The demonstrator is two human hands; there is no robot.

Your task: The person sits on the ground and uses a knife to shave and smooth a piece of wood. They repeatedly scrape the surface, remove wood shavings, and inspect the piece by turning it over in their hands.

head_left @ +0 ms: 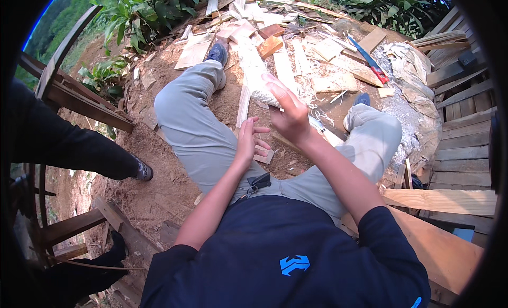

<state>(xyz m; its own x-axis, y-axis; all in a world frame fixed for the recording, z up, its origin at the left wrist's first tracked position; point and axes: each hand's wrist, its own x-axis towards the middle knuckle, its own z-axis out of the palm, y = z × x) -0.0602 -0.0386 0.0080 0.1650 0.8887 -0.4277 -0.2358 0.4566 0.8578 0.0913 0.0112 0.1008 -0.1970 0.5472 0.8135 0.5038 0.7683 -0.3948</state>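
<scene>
Pale wood piece [254,75] gripped at near end by right hand [290,116], left hand [247,141] open beside

Held piece: pale, rough-hewn wooden billet [254,75], matt and fibrous, gripped by the bare right hand [288,115].
Left hand [247,141]: bare skin, fingers spread just below the billet, holding nothing.
Ground around the billet: dry reddish-brown earth [159,186], coarse, strewn with pale wood shavings [312,104].
Beyond the billet: flat sawn wooden offcuts [193,51], matt, unpainted.
Right of the billet: handsaw with blue-and-red plastic handle [370,62], smooth blade.
Trousers: grey woven cloth trousers [185,123], matt.
</scene>
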